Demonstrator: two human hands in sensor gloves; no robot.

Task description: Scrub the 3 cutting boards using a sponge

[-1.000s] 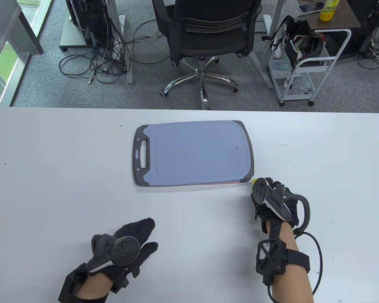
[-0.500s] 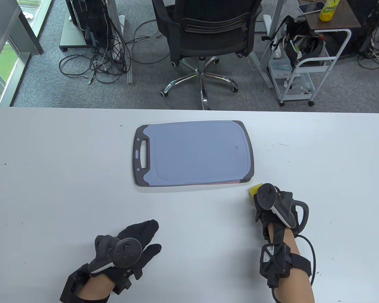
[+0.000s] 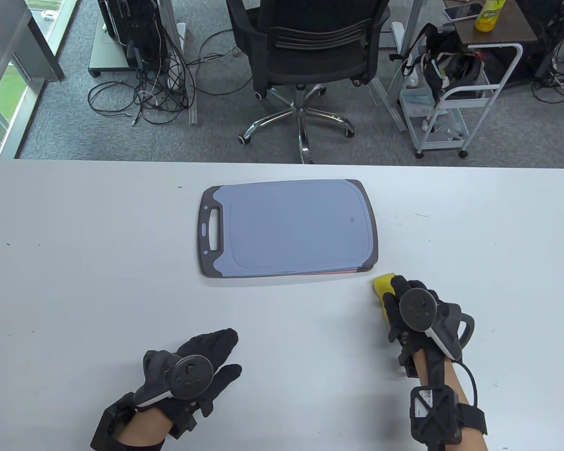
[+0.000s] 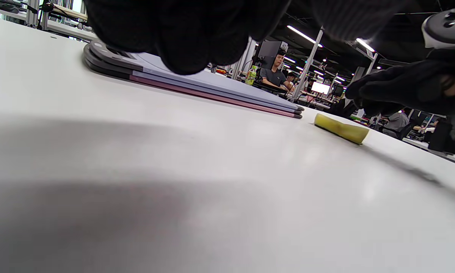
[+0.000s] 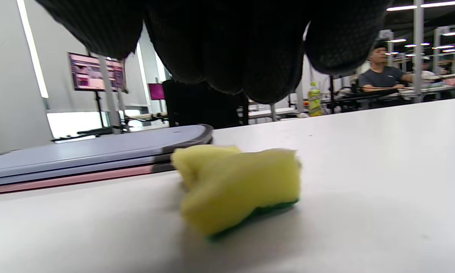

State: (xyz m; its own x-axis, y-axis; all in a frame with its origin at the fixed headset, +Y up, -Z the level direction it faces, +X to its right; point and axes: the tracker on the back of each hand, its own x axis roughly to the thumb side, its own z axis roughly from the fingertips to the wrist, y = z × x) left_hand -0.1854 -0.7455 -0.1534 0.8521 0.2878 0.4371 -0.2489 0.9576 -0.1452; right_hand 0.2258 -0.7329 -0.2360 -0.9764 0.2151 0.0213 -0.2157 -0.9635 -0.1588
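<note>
A stack of three cutting boards (image 3: pixel 289 228) lies in the middle of the white table (image 3: pixel 75 263), a grey-blue one on top and a pink one at the bottom (image 5: pixel 79 178). The yellow sponge (image 3: pixel 383 284) with a green underside lies on the table just off the stack's near right corner. My right hand (image 3: pixel 397 300) hovers over its near end; in the left wrist view the sponge (image 4: pixel 341 129) lies free beneath that hand (image 4: pixel 398 89). My left hand (image 3: pixel 216 352) rests flat on the table, well in front of the boards, with straight fingers and nothing in it.
Beyond the table's far edge stand a black office chair (image 3: pixel 310 47) and a white wheeled cart (image 3: pixel 456 94). Loose cables (image 3: pixel 145 94) lie on the carpet at the back left. Small dark specks mark the tabletop.
My right hand has drawn back toward me and to the right, uncovering the sponge, which now lies free on the table. The left hand has barely shifted.
</note>
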